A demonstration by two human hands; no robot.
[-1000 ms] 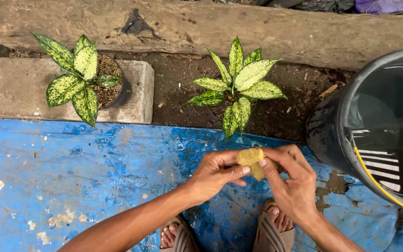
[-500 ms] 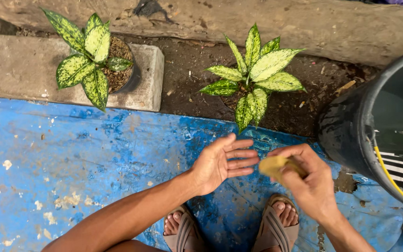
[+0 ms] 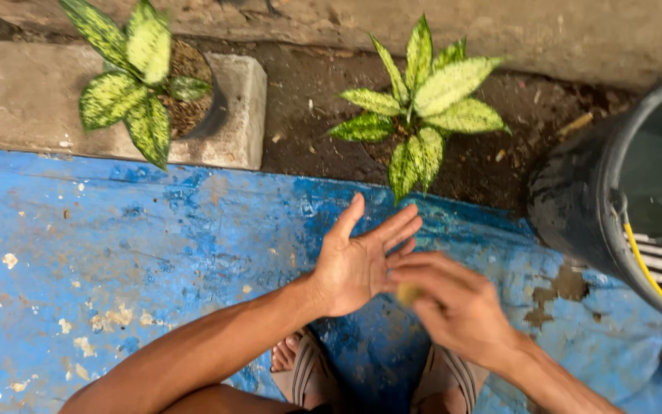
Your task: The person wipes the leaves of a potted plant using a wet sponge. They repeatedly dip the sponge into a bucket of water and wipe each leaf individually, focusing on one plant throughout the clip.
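Note:
My left hand (image 3: 358, 261) is held open, palm up and fingers spread, above the blue painted floor (image 3: 155, 253). My right hand (image 3: 453, 303) is blurred and lies just right of the left palm, its fingers closed around a small yellowish lump (image 3: 408, 294). The lump touches or nearly touches the heel of the left palm; most of it is hidden by the right fingers. My feet in sandals (image 3: 312, 376) show below the hands.
A spotted green-and-yellow plant (image 3: 423, 100) grows in dark soil straight ahead. A second such plant (image 3: 136, 77) stands in a pot on a concrete block (image 3: 239, 115) at the far left. A large black bucket (image 3: 622, 192) with water stands at the right.
Both hands pinched the yellowish lump together, then the left hand let go and opened flat. The right hand drew the lump away right, then brought it back onto the left palm.

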